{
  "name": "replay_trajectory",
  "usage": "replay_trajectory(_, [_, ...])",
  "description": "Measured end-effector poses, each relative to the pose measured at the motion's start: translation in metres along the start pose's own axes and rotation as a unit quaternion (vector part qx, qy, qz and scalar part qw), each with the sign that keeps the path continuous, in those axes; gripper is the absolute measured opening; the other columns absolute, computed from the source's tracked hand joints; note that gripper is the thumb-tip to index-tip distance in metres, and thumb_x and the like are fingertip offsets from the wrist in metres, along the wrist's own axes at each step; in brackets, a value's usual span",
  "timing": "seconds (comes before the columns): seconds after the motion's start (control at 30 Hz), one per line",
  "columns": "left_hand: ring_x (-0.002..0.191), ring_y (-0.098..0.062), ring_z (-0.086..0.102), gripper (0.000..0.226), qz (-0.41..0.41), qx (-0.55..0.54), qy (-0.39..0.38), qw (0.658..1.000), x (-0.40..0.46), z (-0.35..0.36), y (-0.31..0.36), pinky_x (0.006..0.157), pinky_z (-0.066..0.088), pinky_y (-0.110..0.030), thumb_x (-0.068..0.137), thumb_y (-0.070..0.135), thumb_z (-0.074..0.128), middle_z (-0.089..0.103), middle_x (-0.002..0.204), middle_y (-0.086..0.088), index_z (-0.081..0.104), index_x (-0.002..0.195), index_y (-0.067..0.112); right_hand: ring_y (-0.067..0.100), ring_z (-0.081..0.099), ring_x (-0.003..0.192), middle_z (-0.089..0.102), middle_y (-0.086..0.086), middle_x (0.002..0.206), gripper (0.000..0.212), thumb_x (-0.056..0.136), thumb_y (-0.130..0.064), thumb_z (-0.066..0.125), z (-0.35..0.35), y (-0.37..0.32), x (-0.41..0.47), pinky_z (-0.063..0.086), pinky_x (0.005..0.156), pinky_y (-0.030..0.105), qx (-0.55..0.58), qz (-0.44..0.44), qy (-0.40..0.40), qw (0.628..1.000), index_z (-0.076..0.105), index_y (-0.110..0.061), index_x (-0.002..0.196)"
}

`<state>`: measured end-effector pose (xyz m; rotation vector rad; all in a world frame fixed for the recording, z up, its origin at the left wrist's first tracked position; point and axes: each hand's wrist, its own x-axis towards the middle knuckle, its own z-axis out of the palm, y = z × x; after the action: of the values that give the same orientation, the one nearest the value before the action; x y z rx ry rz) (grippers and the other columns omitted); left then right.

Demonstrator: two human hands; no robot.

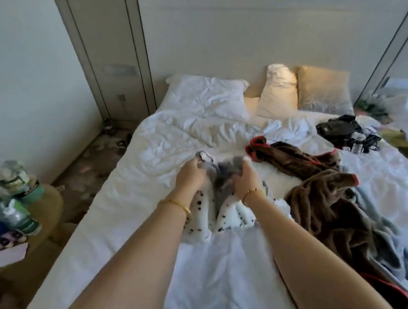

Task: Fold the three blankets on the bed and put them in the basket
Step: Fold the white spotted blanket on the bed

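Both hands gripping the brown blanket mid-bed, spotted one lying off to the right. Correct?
Swapped. In the head view the left hand and right hand both grip the spotted blanket mid-bed; the brown blanket lies off to the right, untouched.

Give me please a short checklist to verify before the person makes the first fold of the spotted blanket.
1. Both hands grip the spotted blanket: ok, left hand and right hand hold its grey edge.
2. Blanket spread flat: not ok, it is bunched.
3. Free space on the bed: ok, bare sheet lies near the person.
4. Brown blanket apart: cannot tell, it lies very close on the right.
5. Basket in reach: cannot tell, none is visible.
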<state>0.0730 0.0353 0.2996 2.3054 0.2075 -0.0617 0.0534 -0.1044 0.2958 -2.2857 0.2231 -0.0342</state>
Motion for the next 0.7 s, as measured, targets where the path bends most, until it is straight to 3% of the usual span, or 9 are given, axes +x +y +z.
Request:
replay_trajectory(0.1, [0.114, -0.028, 0.054, 0.047, 0.136, -0.115, 0.11, 0.978, 0.017, -0.087, 0.11, 0.091, 0.045, -0.03, 0.094, 0.024, 0.042, 0.056, 0.129, -0.008, 0.04, 0.14, 0.019, 0.033, 0.054, 0.109, 0.057, 0.019, 0.119, 0.036, 0.091, -0.008, 0.046, -0.088, -0.13, 0.019, 0.041, 0.089, 0.036, 0.022, -0.146, 0.14, 0.979, 0.045, -0.004, 0.126])
replay_trajectory(0.2, [0.106, -0.02, 0.06, 0.047, 0.278, -0.219, 0.239, 0.904, 0.009, -0.157, 0.188, 0.087, 0.047, -0.027, 0.088, 0.017, 0.046, 0.064, 0.113, -0.001, 0.047, 0.134, 0.017, 0.035, 0.054, 0.108, 0.057, 0.023, 0.12, 0.044, 0.089, -0.006, 0.046, -0.155, -0.221, 0.019, 0.041, 0.092, 0.039, 0.042, -0.289, 0.283, 0.913, 0.043, -0.001, 0.133])
replay_trajectory(0.27, [0.106, -0.018, 0.06, 0.044, 0.342, -0.226, 0.26, 0.874, 0.004, -0.176, 0.209, 0.092, 0.05, -0.036, 0.088, 0.015, 0.049, 0.063, 0.118, -0.004, 0.048, 0.132, 0.018, 0.035, 0.058, 0.091, 0.061, 0.027, 0.105, 0.046, 0.087, -0.001, 0.043, -0.178, -0.246, 0.014, 0.045, 0.083, 0.037, -0.005, -0.355, 0.346, 0.869, 0.042, 0.001, 0.133])
replay_trajectory(0.33, [0.111, -0.022, 0.058, 0.044, 0.365, -0.219, 0.246, 0.871, 0.003, -0.183, 0.214, 0.095, 0.048, -0.042, 0.09, 0.015, 0.048, 0.059, 0.122, -0.008, 0.045, 0.134, 0.016, 0.028, 0.055, 0.078, 0.062, 0.024, 0.093, 0.048, 0.085, 0.005, 0.037, -0.188, -0.253, 0.015, 0.04, 0.071, 0.023, -0.044, -0.39, 0.368, 0.843, 0.04, 0.002, 0.133])
replay_trajectory(0.4, [0.113, -0.022, 0.057, 0.047, 0.37, -0.212, 0.24, 0.872, 0.003, -0.186, 0.218, 0.096, 0.047, -0.042, 0.09, 0.018, 0.046, 0.059, 0.123, -0.007, 0.043, 0.137, 0.018, 0.027, 0.055, 0.086, 0.06, 0.021, 0.098, 0.051, 0.085, 0.006, 0.034, -0.193, -0.255, 0.019, 0.033, 0.074, 0.022, -0.044, -0.382, 0.366, 0.848, 0.037, -0.001, 0.135])
replay_trajectory(0.6, [0.107, -0.023, 0.058, 0.048, 0.302, -0.188, 0.272, 0.894, 0.004, -0.152, 0.211, 0.092, 0.047, -0.038, 0.087, 0.026, 0.041, 0.062, 0.119, 0.0, 0.043, 0.134, 0.033, 0.029, 0.057, 0.105, 0.06, 0.02, 0.115, 0.056, 0.083, 0.005, 0.041, -0.179, -0.217, 0.027, 0.036, 0.08, 0.021, 0.0, -0.339, 0.315, 0.887, 0.035, -0.004, 0.137])
replay_trajectory(0.67, [0.105, -0.025, 0.059, 0.042, 0.258, -0.186, 0.252, 0.914, 0.006, -0.125, 0.178, 0.085, 0.047, -0.033, 0.087, 0.031, 0.04, 0.063, 0.113, 0.001, 0.047, 0.128, 0.032, 0.024, 0.051, 0.117, 0.055, 0.014, 0.125, 0.054, 0.085, 0.0, 0.043, -0.161, -0.178, 0.03, 0.035, 0.098, 0.022, -0.031, -0.296, 0.254, 0.92, 0.035, -0.007, 0.138])
replay_trajectory(0.7, [0.105, -0.026, 0.059, 0.04, 0.217, -0.167, 0.256, 0.927, 0.008, -0.113, 0.157, 0.081, 0.044, -0.03, 0.089, 0.032, 0.04, 0.063, 0.112, 0.001, 0.047, 0.129, 0.032, 0.019, 0.049, 0.118, 0.053, 0.009, 0.125, 0.051, 0.086, -0.003, 0.044, -0.15, -0.157, 0.031, 0.036, 0.103, 0.029, -0.016, -0.259, 0.213, 0.942, 0.037, -0.009, 0.136])
